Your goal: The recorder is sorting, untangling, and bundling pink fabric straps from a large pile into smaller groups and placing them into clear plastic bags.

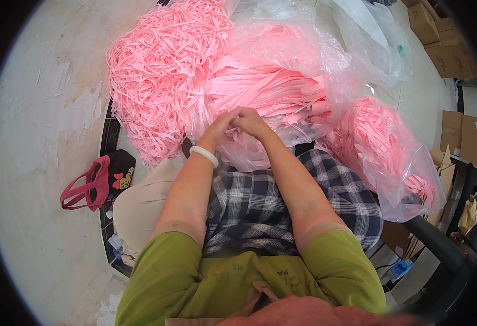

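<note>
My left hand (pixel 225 128) and my right hand (pixel 249 121) meet in front of me, fingertips drawn together and closed. Whatever is between the fingers is too small or hidden to make out. Just beyond them lies a bundle of flat pink strips (pixel 265 89), laid mostly side by side inside clear plastic wrapping (pixel 320 43). Left of the hands rises a big heap of tangled narrow pink strips (pixel 165 70). A white bangle (pixel 204 156) circles my left wrist.
At right, a clear bag of pink strips (pixel 380 141) slumps beside my knee. A black and dark-pink handbag (pixel 105 179) stands on the left. Cardboard boxes (pixel 447 54) stack at the far right. A plaid cloth (pixel 255 212) covers my lap.
</note>
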The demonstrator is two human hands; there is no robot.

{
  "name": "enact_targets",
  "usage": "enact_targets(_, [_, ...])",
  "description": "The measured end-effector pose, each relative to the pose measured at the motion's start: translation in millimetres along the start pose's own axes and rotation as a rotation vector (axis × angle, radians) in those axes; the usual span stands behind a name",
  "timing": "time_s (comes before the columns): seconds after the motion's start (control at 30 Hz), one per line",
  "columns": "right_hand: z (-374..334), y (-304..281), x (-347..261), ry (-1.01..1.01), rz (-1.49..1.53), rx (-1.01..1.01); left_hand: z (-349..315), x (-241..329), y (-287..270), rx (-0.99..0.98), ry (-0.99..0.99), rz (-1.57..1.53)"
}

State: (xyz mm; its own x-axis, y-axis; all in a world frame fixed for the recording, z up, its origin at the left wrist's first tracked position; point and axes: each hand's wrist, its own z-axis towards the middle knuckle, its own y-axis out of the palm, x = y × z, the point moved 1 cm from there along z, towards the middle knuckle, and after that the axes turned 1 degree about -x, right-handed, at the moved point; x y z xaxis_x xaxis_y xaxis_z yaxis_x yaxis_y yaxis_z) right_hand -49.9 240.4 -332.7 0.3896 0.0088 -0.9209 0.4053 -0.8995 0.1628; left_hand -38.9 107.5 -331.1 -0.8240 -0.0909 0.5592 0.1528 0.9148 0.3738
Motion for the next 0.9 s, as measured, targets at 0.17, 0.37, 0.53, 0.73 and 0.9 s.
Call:
enact_targets(0.17, [2.7,-14.1,-84.6,0.073,-0.083,-0.121,-14.4,45.5,20.7,0.001,0.254,-0.208])
enact_targets(0.37, [4.9,-66.5,-85.1,-0.116,-0.645,0.102,1.1,40.4,10.6,0.121,0.238,-0.033])
enact_targets(0.53, [-4.6,-128.5,-15.6,0.211,-1.165,0.492,-3.0,86.9,-48.5,0.463,0.537,-0.372])
enact_targets(0.73, [-33.7,-130.6,26.9,0.272,-1.422,0.552,-92.7,220.2,-98.5,0.575,0.940,-0.444])
enact_targets(0.9, [-18.8,-116.2,-2.7,0.261,-1.304,0.396,-131.2,219.7,-170.8,1.250,0.546,1.030])
